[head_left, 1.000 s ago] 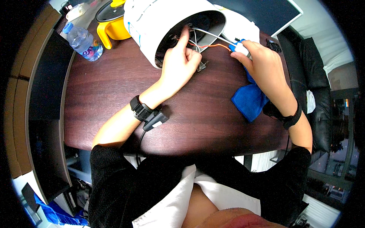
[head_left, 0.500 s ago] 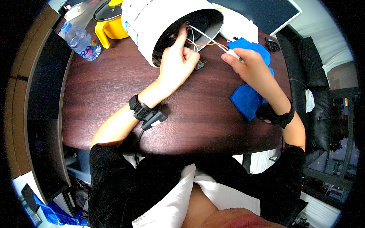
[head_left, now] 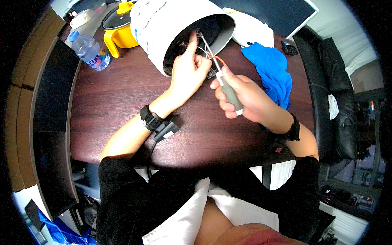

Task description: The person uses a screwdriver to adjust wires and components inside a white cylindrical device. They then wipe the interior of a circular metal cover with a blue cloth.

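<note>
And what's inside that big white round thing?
Inside the white cylinder: wires, part of a screwdriver, one finger of the left hand. That hand covers parts; the back's too dark to tell.

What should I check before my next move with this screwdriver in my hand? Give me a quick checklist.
1. Grip on the tool: ok. Your right hand is wrapped around the screwdriver's grey handle.
2. Left hand placement: ok. Its forefinger reaches into the open end of the white cylinder.
3. Tip seated: cannot tell. It is too small and dark in there.
4. Wires clear of the shaft: not ok. The orange wire looks to cross it in this view.
5. Wires unpowered: cannot tell. Nothing in view settles it.
6. Blue cloth clear of the tool: ok. It lies to the right, apart from the screwdriver.
</note>
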Action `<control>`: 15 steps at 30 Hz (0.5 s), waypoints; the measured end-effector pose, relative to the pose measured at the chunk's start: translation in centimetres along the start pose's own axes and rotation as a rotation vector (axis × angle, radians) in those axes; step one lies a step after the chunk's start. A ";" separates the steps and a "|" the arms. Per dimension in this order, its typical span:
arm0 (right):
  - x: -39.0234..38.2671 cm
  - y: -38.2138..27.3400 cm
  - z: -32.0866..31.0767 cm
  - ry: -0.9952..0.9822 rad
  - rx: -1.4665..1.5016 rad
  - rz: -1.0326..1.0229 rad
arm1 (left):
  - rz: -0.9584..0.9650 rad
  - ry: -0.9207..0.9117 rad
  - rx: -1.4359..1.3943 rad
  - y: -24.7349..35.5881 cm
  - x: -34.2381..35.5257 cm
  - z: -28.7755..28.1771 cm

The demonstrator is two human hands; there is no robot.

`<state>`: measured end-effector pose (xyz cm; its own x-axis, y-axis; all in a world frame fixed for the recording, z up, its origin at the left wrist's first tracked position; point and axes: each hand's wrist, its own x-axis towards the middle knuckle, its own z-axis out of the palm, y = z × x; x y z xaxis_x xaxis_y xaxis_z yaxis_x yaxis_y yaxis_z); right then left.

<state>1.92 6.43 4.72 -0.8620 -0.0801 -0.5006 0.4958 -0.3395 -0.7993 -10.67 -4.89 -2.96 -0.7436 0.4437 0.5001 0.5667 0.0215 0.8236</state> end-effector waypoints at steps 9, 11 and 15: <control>-1.8 -2.7 -3.5 0.610 -1.611 -0.732 | 0.017 0.012 0.063 0.4 -0.2 -0.3; -1.6 -3.2 -3.5 0.638 -1.711 -0.709 | 0.019 0.015 0.053 0.5 -0.2 -0.3; -1.3 -3.5 -3.1 0.689 -1.784 -0.729 | 0.022 0.007 0.047 0.2 -0.1 -0.1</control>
<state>1.65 10.66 7.09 -0.9454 0.0574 0.3208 0.0518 0.9983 -0.0260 -10.50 -5.07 -2.80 -0.7333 0.4385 0.5195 0.5984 0.0537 0.7994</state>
